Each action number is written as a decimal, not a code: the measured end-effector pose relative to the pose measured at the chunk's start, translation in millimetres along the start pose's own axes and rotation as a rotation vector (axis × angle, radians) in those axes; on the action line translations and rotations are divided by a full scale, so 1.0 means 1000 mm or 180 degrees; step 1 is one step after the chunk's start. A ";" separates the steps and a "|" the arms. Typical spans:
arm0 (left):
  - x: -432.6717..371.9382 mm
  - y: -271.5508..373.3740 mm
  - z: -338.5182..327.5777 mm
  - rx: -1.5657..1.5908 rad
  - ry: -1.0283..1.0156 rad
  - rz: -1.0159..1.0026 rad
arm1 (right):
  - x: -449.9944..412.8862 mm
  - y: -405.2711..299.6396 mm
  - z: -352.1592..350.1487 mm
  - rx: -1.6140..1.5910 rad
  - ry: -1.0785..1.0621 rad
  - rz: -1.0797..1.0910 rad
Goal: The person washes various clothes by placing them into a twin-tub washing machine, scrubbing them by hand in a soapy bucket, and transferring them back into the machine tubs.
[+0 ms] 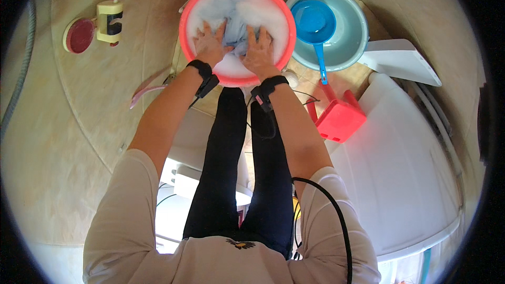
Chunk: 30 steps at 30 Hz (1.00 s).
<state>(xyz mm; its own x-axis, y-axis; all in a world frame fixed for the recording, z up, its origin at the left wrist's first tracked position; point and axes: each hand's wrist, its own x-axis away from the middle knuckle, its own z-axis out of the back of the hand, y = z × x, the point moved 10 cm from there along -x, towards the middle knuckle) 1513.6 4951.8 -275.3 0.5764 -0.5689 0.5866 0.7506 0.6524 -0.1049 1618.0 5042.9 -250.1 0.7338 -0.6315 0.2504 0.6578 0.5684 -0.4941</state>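
A round basin with a coral-red rim [292, 19] stands on the floor before me, filled with white suds. Wet light blue-grey cloth [236, 31] shows through the foam at its middle. My left hand [210, 45] lies palm down over the left part of the basin, fingers spread, its thumb side against the cloth. On the other side, my right hand [258, 49] rests palm down with fingers apart, touching the cloth's right edge. Neither hand visibly grips the fabric. Foam hides most of the cloth and the basin's bottom.
Right of the basin, a pale blue-green tub [349, 27] holds a blue dipper [314, 19]. A red plastic stool [342, 120] and a large white tub-like fixture [394, 165] are nearer on the right. A cream-and-maroon wall holder [109, 21] is at left. Black cables [343, 221] run beside my arm.
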 end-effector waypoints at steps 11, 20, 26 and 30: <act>-0.081 -0.040 -0.235 0.0371 -0.1337 -0.0554 | 0.003 0.014 -0.126 0.1027 -0.2930 0.0856; 0.021 0.002 -0.038 0.4759 -0.2220 0.1031 | -0.004 -0.024 0.014 -0.0440 -0.0795 0.0153; 0.109 0.058 0.093 0.7183 -0.3491 0.1135 | 0.048 -0.121 0.186 -0.1661 -0.0935 0.0100; 0.148 0.068 0.142 0.7445 -0.3444 0.0544 | 0.075 -0.150 0.257 -0.2460 -0.0800 0.0651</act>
<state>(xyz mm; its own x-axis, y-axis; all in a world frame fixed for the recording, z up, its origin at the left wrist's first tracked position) 1604.0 4983.1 -81.7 -0.2225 -0.6476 0.7288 -0.9559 0.2921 -0.0323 1617.7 5045.4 56.9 0.9023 -0.3669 0.2266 0.2731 0.0797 -0.9587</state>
